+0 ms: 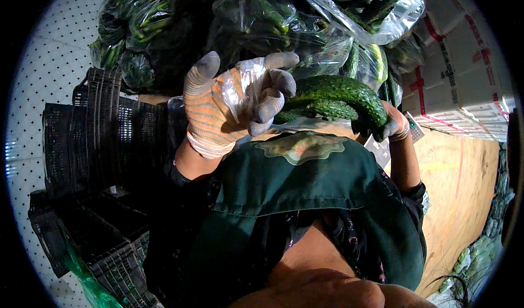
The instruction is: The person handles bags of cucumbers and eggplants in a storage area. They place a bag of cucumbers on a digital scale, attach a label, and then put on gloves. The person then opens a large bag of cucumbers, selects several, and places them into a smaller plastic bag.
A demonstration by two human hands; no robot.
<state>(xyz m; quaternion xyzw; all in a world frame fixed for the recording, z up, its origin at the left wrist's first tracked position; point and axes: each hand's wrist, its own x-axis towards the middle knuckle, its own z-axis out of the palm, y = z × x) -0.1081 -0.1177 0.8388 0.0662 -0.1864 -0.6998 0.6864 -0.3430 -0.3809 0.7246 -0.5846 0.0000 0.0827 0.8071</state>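
My left hand (239, 91), in a striped orange and grey glove, is raised with its palm up. Its thumb stands apart and several fingers curl inward. Shiny clear plastic lies across the palm and index finger. My right hand (396, 122), also gloved, grips the right end of a large curved cucumber (339, 89). Smaller bumpy cucumbers (333, 109) lie just under it, close to my left fingertips; how they are supported is partly hidden. Beyond both hands, clear plastic bags (262, 21) of cucumbers are piled up.
Black plastic crates (102, 136) are stacked at the left, with a green plastic bag (88, 283) below. White boxes with red tape (450, 70) stand at the upper right, beside a wooden board (454, 177). A keypad device (414, 128) sits behind my right wrist.
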